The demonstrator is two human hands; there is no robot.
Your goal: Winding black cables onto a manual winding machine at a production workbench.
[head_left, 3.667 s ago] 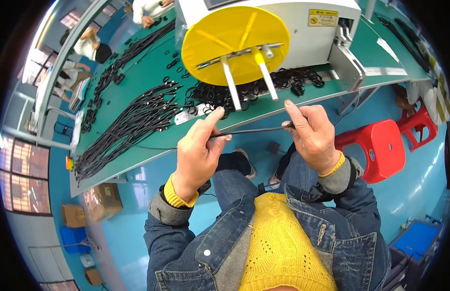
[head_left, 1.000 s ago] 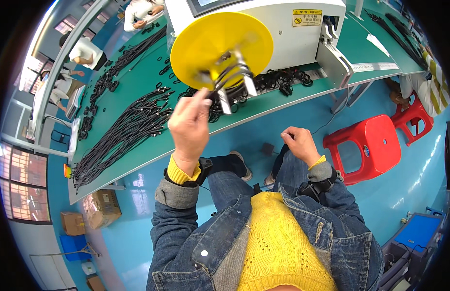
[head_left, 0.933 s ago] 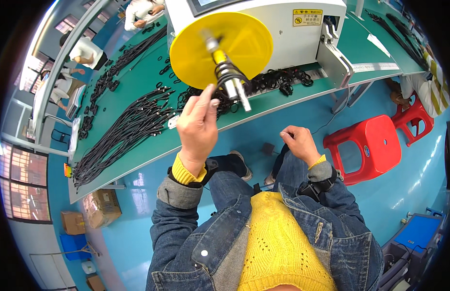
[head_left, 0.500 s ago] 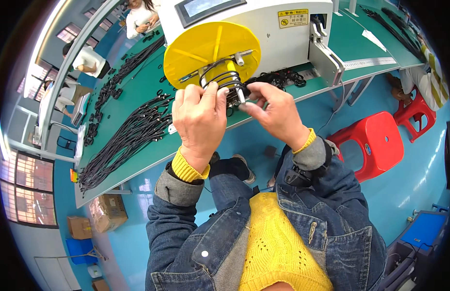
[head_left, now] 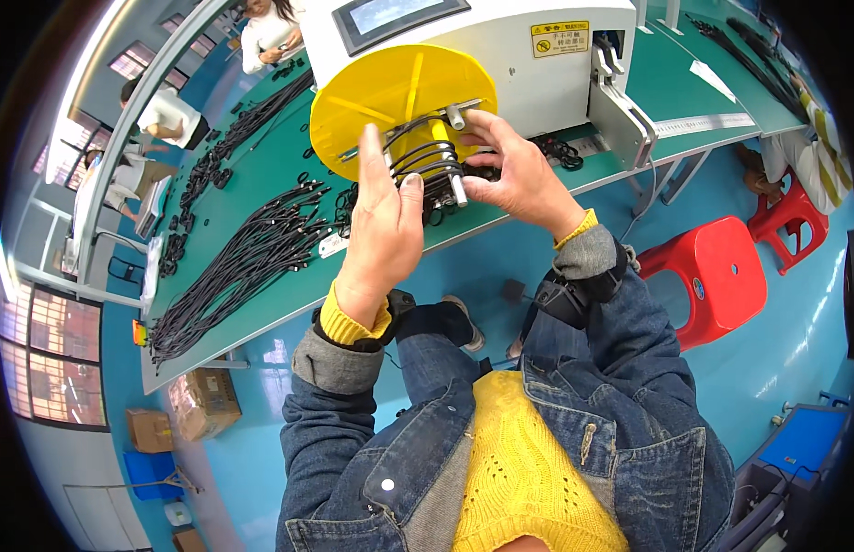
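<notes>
A black cable (head_left: 432, 158) is wound in loose loops around the pegs in front of a round yellow disc (head_left: 339, 103) on a white winding machine (head_left: 528, 92). My left hand (head_left: 383, 225) is at the left of the loops, open, with fingers stretched upward and the thumb beside the cable. At the right side my right hand (head_left: 521, 179) is open too, its thumb and fingers spread around the loops and apparently touching them. A metal peg (head_left: 459, 190) sticks out toward me between the hands. Where the fingertips lie behind the loops is partly hidden.
A bundle of straight black cables (head_left: 234, 267) lies on the green table (head_left: 289, 293) to the left. More coiled cables (head_left: 560, 152) lie under the machine. A metal clamp arm (head_left: 622, 115) stands at the machine's right. A red stool (head_left: 721, 276) is on the floor; other people work farther off.
Both hands have spread from a pinching pose at the cable's end to open poses either side of the loops. The right fingers have moved up toward the disc.
</notes>
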